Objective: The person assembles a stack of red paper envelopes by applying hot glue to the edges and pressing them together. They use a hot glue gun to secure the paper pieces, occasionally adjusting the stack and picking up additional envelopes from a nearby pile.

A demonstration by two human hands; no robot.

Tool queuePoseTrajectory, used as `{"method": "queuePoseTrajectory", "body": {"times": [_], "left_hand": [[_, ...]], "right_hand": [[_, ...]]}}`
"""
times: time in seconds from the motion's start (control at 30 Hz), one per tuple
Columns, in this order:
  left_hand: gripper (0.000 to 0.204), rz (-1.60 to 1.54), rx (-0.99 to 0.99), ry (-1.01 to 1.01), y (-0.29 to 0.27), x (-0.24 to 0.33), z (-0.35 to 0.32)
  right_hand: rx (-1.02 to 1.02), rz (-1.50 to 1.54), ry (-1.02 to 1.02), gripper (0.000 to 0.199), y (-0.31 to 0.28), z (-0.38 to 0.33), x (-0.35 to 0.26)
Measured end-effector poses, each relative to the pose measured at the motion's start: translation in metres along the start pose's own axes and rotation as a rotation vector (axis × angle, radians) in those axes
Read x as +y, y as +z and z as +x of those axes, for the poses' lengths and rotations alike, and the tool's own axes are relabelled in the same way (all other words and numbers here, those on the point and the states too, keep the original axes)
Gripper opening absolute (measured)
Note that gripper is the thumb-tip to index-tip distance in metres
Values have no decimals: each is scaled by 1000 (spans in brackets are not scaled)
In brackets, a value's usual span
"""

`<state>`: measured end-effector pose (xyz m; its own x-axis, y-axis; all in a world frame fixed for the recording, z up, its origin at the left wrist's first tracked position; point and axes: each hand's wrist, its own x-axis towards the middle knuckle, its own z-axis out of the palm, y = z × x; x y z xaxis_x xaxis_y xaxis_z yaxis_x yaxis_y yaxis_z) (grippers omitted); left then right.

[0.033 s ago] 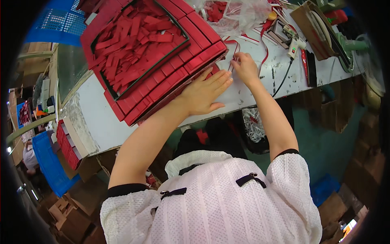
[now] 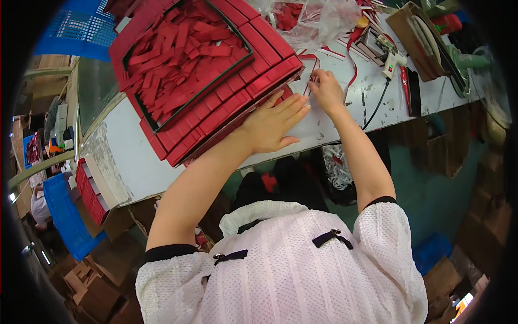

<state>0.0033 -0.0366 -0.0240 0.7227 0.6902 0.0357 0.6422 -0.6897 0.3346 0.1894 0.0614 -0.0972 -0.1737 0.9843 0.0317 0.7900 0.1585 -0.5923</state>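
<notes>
My left hand (image 2: 272,125) lies flat with its fingers stretched out beside the stacked red boxes (image 2: 232,108). Under its fingers a bit of a red piece (image 2: 283,96) shows, mostly covered by the hand. Just to the right, my right hand (image 2: 326,90) is closed in a pinch on a thin red ribbon (image 2: 312,63), close to the left fingertips. The ribbon runs back from the pinch and loops over the white table (image 2: 337,116). On top of the boxes, an open dark-edged tray (image 2: 208,97) holds a heap of small red strips (image 2: 178,54).
A clear plastic bag (image 2: 329,21) with red pieces lies at the back. To the right are a white glue gun (image 2: 393,63) with a black cord, a red tool (image 2: 404,83) and a cardboard box (image 2: 413,40). A bin of white scraps (image 2: 339,167) stands below the table edge.
</notes>
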Motion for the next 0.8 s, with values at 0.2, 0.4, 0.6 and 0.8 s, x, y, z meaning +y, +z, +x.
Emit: {"method": "queuePoseTrajectory", "body": {"times": [0.2,0.4,0.6,0.8], "left_hand": [[68,-101,37,-54,-23,26,-38],[66,82,-62,-180,-18,22,-139],[68,79,-62,-122,-14,13,-131],[72,35,-34,-142,-17,15,-133]], "right_hand": [[30,64,75,13,16,1,15],[-71,440,137,15,-30,-47,9],[-622,-453,65,5,-101,-147,63],[-199,-172,-178,15,-89,-139,-7]]}}
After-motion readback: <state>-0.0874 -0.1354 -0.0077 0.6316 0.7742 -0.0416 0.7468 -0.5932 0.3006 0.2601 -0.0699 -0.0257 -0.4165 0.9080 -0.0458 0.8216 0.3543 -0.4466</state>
